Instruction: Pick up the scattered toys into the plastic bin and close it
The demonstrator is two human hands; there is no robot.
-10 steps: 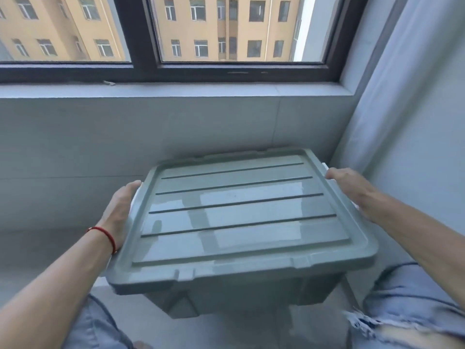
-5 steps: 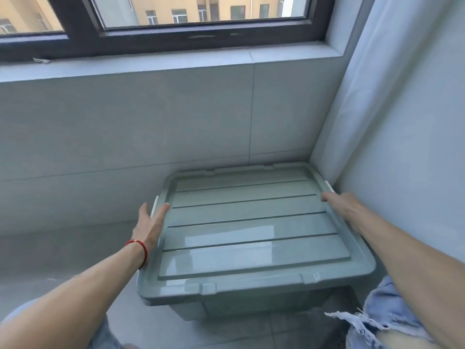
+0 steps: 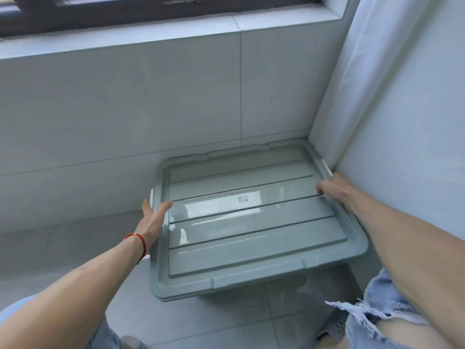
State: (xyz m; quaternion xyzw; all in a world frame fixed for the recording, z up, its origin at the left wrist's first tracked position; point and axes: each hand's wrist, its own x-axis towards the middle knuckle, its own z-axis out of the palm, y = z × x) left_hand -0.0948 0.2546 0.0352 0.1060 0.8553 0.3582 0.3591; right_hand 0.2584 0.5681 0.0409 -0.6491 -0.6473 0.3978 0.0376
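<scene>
The grey-green plastic bin (image 3: 251,230) stands on the tiled floor in the corner, its ribbed lid on top and shut. No toys are visible; the inside is hidden by the lid. My left hand (image 3: 153,220), with a red string at the wrist, lies against the lid's left edge with fingers spread and the thumb on the rim, just below a white side latch (image 3: 151,195). My right hand (image 3: 334,190) rests on the lid's right rim with fingers curled over it, close to the other white latch (image 3: 327,168).
A grey tiled wall (image 3: 125,109) rises right behind the bin, with a window sill above. A pale curtain (image 3: 352,71) and a wall hem in the bin's right side. My knees in torn denim (image 3: 372,313) are at the bottom. Tiled floor (image 3: 63,248) lies to the left.
The bin has gone down from mid-air to the floor in the corner. My left hand has loosened from gripping the side to lying open on the rim. The view has tilted downward.
</scene>
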